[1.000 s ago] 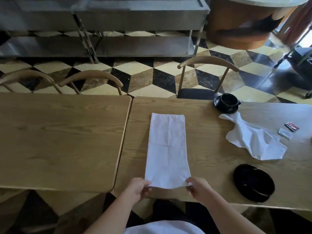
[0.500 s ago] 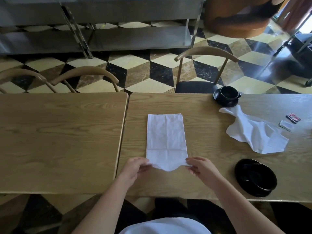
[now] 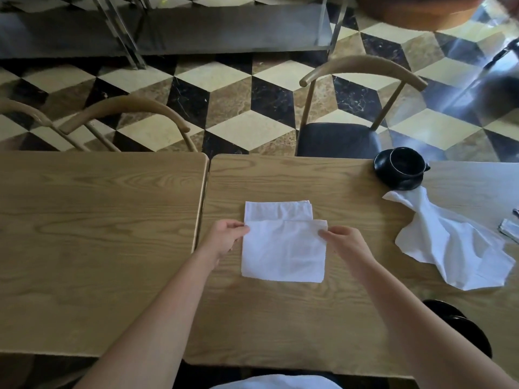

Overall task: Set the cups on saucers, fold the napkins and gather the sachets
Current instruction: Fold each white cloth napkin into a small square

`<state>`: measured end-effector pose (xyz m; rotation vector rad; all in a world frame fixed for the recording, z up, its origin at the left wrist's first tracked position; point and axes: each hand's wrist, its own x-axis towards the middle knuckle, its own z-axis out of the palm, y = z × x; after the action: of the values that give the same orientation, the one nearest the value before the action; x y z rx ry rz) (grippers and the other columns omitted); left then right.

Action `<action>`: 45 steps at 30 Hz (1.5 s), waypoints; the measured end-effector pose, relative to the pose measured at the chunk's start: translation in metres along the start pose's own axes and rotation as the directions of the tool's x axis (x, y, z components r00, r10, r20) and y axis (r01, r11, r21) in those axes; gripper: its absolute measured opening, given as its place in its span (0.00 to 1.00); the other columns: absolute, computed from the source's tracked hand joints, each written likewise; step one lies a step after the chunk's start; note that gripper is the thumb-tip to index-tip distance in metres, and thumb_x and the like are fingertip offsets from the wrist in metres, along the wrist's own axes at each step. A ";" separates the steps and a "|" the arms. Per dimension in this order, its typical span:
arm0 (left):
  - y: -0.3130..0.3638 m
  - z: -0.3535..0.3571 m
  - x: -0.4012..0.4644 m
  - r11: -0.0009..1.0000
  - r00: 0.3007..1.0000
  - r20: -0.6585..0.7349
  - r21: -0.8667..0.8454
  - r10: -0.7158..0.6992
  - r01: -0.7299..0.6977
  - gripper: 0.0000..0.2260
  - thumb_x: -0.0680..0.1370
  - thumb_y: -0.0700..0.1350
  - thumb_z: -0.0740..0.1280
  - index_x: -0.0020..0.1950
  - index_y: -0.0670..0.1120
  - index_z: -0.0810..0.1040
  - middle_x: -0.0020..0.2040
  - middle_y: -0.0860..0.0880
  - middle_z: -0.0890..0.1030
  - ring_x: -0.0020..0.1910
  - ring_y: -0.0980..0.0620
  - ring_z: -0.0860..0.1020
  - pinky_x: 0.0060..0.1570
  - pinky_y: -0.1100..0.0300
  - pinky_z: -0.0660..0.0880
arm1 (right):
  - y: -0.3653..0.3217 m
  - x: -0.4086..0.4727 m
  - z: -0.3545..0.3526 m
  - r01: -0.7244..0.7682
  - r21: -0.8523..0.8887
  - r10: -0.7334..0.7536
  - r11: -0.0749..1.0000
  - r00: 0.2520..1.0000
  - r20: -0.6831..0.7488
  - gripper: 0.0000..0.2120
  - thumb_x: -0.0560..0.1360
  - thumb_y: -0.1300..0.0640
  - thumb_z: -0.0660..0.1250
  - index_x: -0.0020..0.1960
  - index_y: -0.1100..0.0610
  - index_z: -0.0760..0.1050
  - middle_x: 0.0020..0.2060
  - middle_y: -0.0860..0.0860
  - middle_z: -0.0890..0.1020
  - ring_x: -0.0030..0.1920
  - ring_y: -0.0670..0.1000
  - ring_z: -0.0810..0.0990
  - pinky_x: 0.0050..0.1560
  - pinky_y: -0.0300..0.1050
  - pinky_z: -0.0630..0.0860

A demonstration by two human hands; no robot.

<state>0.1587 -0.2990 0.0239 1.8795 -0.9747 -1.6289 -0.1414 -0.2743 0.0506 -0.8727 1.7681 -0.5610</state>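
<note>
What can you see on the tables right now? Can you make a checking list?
Surface: two wooden tables pushed together.
Job's things: white napkin half folded; crumpled napkin unfolded; black cup on saucer; second saucer without a cup; sachets at right edge.
Clutter: nothing seen.
Grippers: left hand and right hand pinch the folded edge's corners.
Cables: nothing seen.
Surroundings: chairs, patterned floor, metal shelving.

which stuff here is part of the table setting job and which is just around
Part of the job:
- folded napkin, pinched by the left hand and right hand
- crumpled napkin
- black cup on its saucer
- second black saucer
- sachets at the right edge

Just around:
- chairs
- left table
- metal shelf
</note>
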 end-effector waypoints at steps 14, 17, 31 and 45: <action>-0.005 0.031 0.118 0.989 0.980 -0.195 0.124 -0.049 0.074 0.08 0.79 0.46 0.65 0.40 0.51 0.76 0.41 0.50 0.80 0.39 0.49 0.76 0.44 0.53 0.75 | -0.007 0.138 0.035 0.039 -0.507 -0.053 0.861 0.999 -0.013 0.17 0.79 0.55 0.62 0.32 0.55 0.65 0.34 0.52 0.76 0.39 0.57 0.74 0.36 0.47 0.65; -0.010 0.035 0.131 0.979 0.968 -0.244 0.172 -0.065 0.110 0.08 0.79 0.45 0.65 0.40 0.52 0.75 0.39 0.53 0.79 0.39 0.50 0.76 0.46 0.51 0.77 | 0.000 0.147 0.038 0.033 -0.516 -0.055 0.856 0.998 -0.028 0.17 0.78 0.56 0.63 0.32 0.55 0.64 0.33 0.53 0.76 0.39 0.59 0.74 0.36 0.47 0.65; -0.047 0.098 0.016 0.975 0.997 -0.015 0.209 -0.070 0.071 0.05 0.80 0.43 0.63 0.46 0.51 0.76 0.41 0.50 0.82 0.41 0.51 0.80 0.49 0.50 0.79 | 0.048 0.025 0.101 0.114 -0.221 -0.058 0.969 0.968 0.246 0.04 0.77 0.56 0.65 0.51 0.51 0.77 0.37 0.43 0.81 0.35 0.38 0.78 0.37 0.34 0.73; -0.065 0.105 0.006 0.838 0.957 -0.082 0.466 -0.279 0.284 0.11 0.74 0.46 0.62 0.32 0.46 0.71 0.28 0.50 0.72 0.28 0.51 0.70 0.26 0.55 0.60 | 0.073 0.011 0.122 -0.007 -0.314 0.118 0.949 0.934 0.337 0.06 0.75 0.61 0.62 0.47 0.54 0.76 0.40 0.49 0.81 0.40 0.50 0.77 0.38 0.43 0.70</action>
<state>0.0704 -0.2516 -0.0476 2.4582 -1.2260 -1.6393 -0.0512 -0.2330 -0.0515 -1.0544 1.5647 -0.0716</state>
